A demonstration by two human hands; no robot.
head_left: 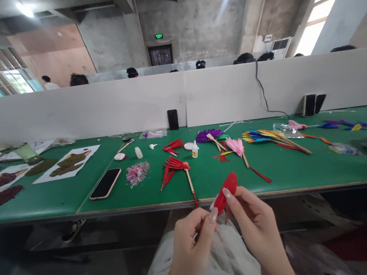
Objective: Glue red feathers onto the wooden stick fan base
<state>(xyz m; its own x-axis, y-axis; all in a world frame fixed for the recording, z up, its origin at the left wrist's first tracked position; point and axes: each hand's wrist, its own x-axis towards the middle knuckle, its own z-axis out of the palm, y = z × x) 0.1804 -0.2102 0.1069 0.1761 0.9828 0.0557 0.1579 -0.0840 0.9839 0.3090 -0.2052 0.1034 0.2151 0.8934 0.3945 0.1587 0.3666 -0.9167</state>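
In the head view, the left hand (193, 232) pinches the lower end of a red feather (230, 182) and the right hand (258, 221) grips it higher, above the lap before the tabletop (137, 199). This feather appears unmounted. The red feather fan (178, 165) and pink feather fan (234, 146) already have handles and tassels; loose red feathers (173, 146) seem unused.

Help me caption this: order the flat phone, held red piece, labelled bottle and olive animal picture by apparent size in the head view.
Largest: olive animal picture
Too close to rank: flat phone; red piece, nearer the camera
Smallest: labelled bottle
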